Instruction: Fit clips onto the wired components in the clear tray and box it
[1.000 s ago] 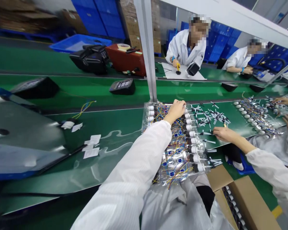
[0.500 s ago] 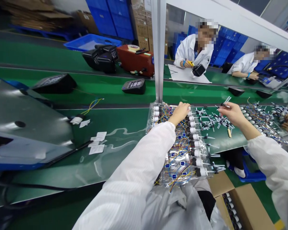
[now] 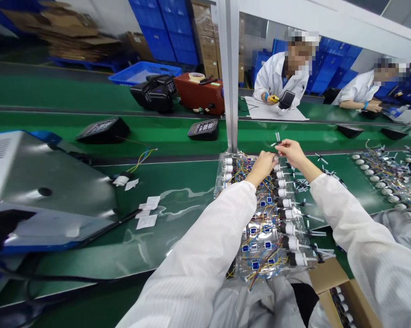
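Note:
My left hand (image 3: 262,167) is closed at the far end of a clear plastic tray (image 3: 219,184), its fingertips on a white cylindrical part mostly hidden by them. Just beside it, my right hand (image 3: 292,152) pinches a small black piece with pale strips (image 3: 277,138), held over the tray's far right corner. White-and-black cylinders (image 3: 287,203) line both sides of the tray. Coloured wires and small blue components (image 3: 268,200) lie between the rows. Similar strip pieces (image 3: 325,232) stick out from several right-hand cylinders.
Loose strip pieces (image 3: 301,184) lie right of the tray. Another filled tray (image 3: 383,182) stands farther right. A metal post (image 3: 231,91) rises behind my hands. A metal-cased machine (image 3: 62,182) is at left; an open carton (image 3: 359,291) sits below. Two co-workers sit across the line.
My right hand has moved left from the loose pieces to beside my left hand, carrying the strip piece. My left hand stays at the tray's far end. The view has shifted slightly.

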{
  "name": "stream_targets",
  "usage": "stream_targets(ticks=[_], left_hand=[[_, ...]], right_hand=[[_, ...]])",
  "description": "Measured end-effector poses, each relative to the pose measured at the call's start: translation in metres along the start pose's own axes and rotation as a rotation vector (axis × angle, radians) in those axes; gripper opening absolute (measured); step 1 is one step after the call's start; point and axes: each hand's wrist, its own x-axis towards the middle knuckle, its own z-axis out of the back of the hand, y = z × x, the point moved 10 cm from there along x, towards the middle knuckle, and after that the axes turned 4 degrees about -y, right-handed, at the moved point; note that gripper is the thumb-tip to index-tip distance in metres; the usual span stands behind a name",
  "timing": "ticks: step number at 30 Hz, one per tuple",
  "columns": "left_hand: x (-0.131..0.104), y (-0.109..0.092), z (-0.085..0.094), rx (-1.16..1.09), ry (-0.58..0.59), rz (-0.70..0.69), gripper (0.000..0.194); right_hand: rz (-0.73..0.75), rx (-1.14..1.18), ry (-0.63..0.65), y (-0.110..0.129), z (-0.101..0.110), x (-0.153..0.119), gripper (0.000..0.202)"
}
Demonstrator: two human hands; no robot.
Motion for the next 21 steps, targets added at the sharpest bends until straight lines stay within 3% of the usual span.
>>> stream_targets(ticks=[7,13,17,21], left_hand=[[0.002,0.001,0.000,-0.032,-0.018,-0.004,0.028],[0.003,0.002,0.001,-0.056,-0.027,0.003,0.028],[0.003,0.004,0.000,-0.069,-0.022,0.016,0.027],[0.003,0.006,-0.001,-0.081,-0.015,0.033,0.026]], right_hand=[[-0.018,0.073,-0.084,-0.025,0.026,-0.012,0.049],[0.257,-0.173,-0.230,-0.024,0.043,-0.024,0.026],[0.283,-0.250,-0.187,-0.032,0.040,-0.027,0.025],[0.250,-0.177,-0.183,-0.038,0.044,-0.026,0.027]])
